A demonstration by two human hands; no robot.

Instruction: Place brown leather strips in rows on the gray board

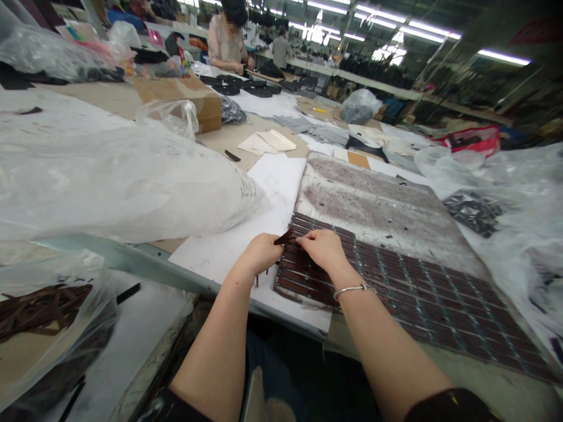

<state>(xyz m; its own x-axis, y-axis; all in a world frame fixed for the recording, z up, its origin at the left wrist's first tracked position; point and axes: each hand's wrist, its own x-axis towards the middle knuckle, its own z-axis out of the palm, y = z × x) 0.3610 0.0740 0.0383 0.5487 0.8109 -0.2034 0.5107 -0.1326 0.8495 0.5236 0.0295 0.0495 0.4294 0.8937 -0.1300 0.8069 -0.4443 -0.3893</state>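
Observation:
My left hand is closed around a small bunch of dark brown strips, whose ends stick out past the thumb. Close beside it, my right hand pinches at the near left part of a board; its fingertips touch or almost touch the strips, and what lies between them is too small to make out. Rows of brown strips lie side by side on the board's front half, with bluish lines crossing them. The board's back half is bare, stained and whitish, with a few dark scraps.
White sheeting covers the left side. An open plastic bag of brown strips is at the lower left. Behind stands a cardboard box; clear plastic bags lie at right. A person works across the table, another farther back.

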